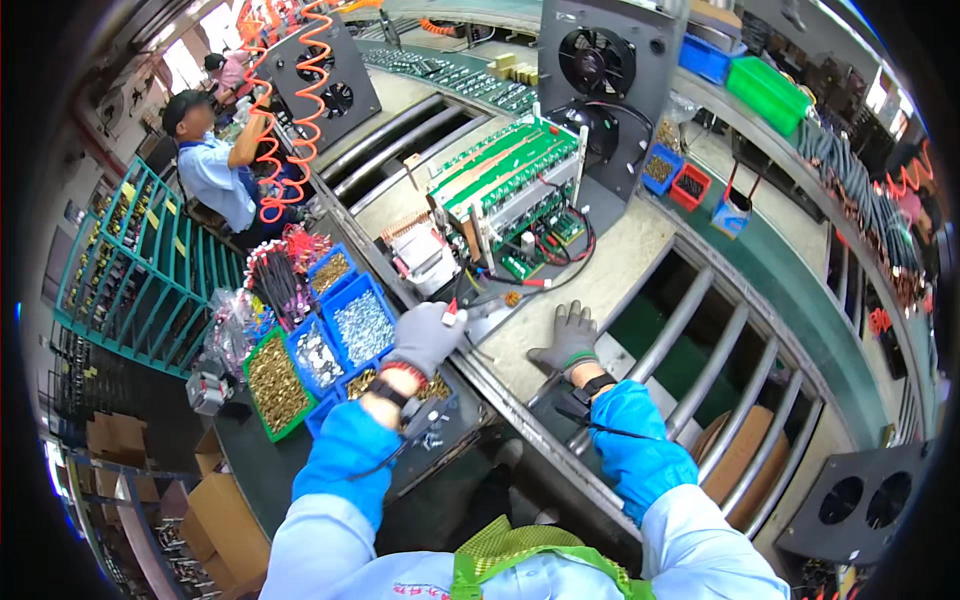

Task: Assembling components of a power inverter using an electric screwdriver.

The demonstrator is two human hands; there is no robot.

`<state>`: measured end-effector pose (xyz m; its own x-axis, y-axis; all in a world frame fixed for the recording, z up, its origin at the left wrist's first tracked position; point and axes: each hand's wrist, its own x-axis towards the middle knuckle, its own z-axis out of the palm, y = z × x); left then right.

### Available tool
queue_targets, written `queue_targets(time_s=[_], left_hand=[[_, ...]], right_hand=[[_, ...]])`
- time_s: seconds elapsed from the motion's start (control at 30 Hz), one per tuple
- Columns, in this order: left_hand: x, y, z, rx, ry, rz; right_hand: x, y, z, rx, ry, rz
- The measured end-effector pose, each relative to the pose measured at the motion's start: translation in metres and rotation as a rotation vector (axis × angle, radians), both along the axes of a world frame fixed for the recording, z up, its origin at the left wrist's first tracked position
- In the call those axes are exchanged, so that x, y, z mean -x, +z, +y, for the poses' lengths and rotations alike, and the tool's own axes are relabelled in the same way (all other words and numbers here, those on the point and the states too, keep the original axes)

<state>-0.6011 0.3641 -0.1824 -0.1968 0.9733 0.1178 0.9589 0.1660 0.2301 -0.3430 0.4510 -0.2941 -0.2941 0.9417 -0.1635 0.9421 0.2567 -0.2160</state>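
Observation:
My left hand [425, 338], in a grey glove, is closed at the near left corner of the electronic unit. A small red-and-white piece [451, 313] shows at its fingertips; its kind is too small to make out. My right hand [568, 338], also gloved, lies with fingers spread on the pale work board [520, 355], holding nothing. Beyond both hands stands the unit with stacked green circuit boards [505, 165]. A white-topped transformer-like block [422, 255] sits at its left, and red and black cables [540, 283] loop around its near side.
Blue bins of screws [362, 325] and a green bin of brass parts [278, 385] stand at left. Roller bars [690, 320] run at right. A dark panel with a fan [597, 62] stands behind the unit. Orange coiled hoses [312, 100] hang near a seated co-worker [215, 170].

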Motion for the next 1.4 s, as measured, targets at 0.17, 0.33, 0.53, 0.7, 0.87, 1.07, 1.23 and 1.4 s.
queue_targets(time_s=[0.17,0.33,0.53,0.7,0.87,1.07,1.23,1.4], left_hand=[[0.059,0.056,0.040,-0.701,-0.003,-0.105],[0.083,0.037,0.096,-0.360,-0.210,-0.301],[0.082,0.041,0.092,-0.258,-0.236,-0.271],[0.082,0.054,0.087,-0.232,-0.296,-0.296],[0.081,0.054,0.081,-0.121,-0.342,-0.319],[0.077,0.076,0.076,-0.037,-0.420,-0.315],[0.081,0.080,0.081,0.119,-0.481,-0.362],[0.073,0.083,0.083,-0.001,-0.475,-0.537]], right_hand=[[0.018,0.008,0.020,0.233,-0.110,-0.074],[0.021,0.007,0.019,0.147,-0.107,-0.151],[0.017,0.013,0.016,0.135,-0.083,-0.158],[0.015,0.021,0.013,0.190,-0.092,-0.205],[0.005,0.025,0.006,0.240,-0.108,-0.240],[-0.007,0.040,-0.004,0.304,-0.113,-0.325],[-0.019,0.044,-0.004,0.437,-0.125,-0.446],[-0.044,0.054,-0.013,0.475,-0.061,-0.384]])
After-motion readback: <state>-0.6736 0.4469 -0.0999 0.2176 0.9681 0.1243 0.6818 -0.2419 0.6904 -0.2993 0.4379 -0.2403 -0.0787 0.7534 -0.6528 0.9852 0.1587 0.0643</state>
